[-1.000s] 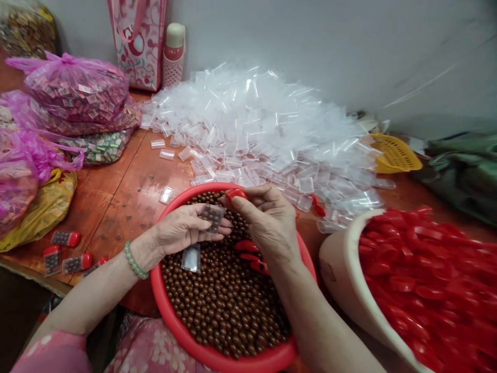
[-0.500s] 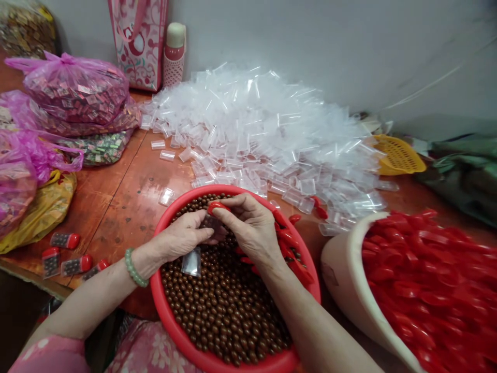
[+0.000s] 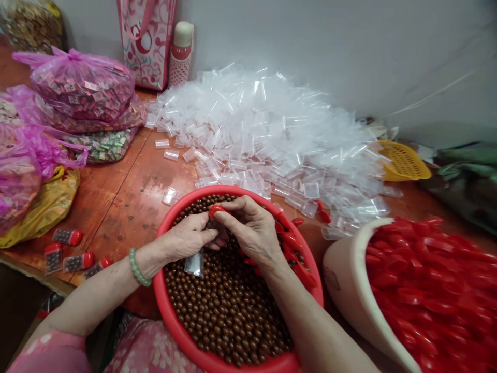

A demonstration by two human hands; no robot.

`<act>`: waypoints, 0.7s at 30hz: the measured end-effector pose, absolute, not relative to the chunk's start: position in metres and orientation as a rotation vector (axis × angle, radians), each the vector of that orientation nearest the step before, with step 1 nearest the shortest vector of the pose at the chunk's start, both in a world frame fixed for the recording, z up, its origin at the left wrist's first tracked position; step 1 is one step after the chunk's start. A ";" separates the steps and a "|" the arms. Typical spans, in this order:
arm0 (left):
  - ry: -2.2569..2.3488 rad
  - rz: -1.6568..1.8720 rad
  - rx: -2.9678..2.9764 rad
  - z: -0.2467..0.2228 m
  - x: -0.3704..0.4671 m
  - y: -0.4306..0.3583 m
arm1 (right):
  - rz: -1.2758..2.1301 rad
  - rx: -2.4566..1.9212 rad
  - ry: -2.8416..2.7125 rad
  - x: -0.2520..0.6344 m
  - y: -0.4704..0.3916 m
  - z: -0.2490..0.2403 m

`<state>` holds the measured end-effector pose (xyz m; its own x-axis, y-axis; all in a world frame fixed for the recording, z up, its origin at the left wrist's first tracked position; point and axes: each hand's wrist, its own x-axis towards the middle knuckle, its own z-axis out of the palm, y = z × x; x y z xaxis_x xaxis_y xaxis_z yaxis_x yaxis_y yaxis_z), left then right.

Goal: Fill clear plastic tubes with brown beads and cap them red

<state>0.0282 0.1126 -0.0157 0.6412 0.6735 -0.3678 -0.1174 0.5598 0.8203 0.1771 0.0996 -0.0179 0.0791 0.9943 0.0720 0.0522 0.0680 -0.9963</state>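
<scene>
Over a red basin (image 3: 160, 290) full of shiny brown balls (image 3: 233, 311), my left hand (image 3: 180, 239) is closed round a small clear tube (image 3: 213, 226) with dark balls in it, mostly hidden by the fingers. My right hand (image 3: 256, 230) pinches a red cap (image 3: 216, 210) at the tube's upper end; whether it is fully seated cannot be seen. Just under my left hand, another clear tube (image 3: 194, 263) shows against the balls. More red caps (image 3: 292, 243) lie inside the basin's right side, partly behind my right wrist.
A large heap of clear tubes (image 3: 256, 124) covers the back of the wooden table (image 3: 120, 207). At right stands a white bucket (image 3: 345, 259) of red caps. Several capped tubes (image 3: 77, 261) lie at left, near pink bags (image 3: 83, 85). A yellow basket (image 3: 404, 160) sits behind.
The view has turned slightly left, so the scene sits a little further right. Both hands stay at the tube and cap, with only a slight shift of the fingers.
</scene>
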 end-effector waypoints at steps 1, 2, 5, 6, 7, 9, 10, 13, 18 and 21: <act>0.742 0.520 0.860 -0.015 0.028 0.113 | 1.081 -1.226 -1.208 0.176 0.099 -0.018; 0.741 0.523 0.856 -0.014 0.029 0.113 | 1.082 -1.222 -1.191 0.176 0.099 -0.018; 0.752 0.534 0.844 -0.012 0.030 0.114 | 1.068 -1.221 -1.143 0.174 0.097 -0.018; 0.765 0.528 0.847 -0.012 0.030 0.114 | 1.066 -1.224 -1.136 0.174 0.097 -0.017; 0.781 0.520 0.857 -0.011 0.030 0.114 | 1.072 -1.226 -1.136 0.174 0.097 -0.017; 0.807 0.511 0.879 -0.010 0.030 0.114 | 1.102 -1.224 -1.151 0.175 0.098 -0.017; 0.812 0.511 0.887 -0.010 0.029 0.114 | 1.117 -1.219 -1.161 0.176 0.099 -0.017; 0.815 0.507 0.894 -0.009 0.029 0.114 | 1.145 -1.198 -1.181 0.179 0.101 -0.018; 0.825 0.518 0.942 -0.010 0.028 0.114 | 1.109 -1.207 -1.184 0.179 0.099 -0.019; 0.798 0.540 0.976 -0.012 0.028 0.114 | 1.062 -1.213 -1.160 0.174 0.095 -0.022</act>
<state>0.0285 0.1137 -0.0117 0.6045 0.7178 -0.3454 -0.0539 0.4695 0.8813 0.1738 0.0953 -0.0216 0.1198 0.9898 0.0766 0.0115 0.0758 -0.9971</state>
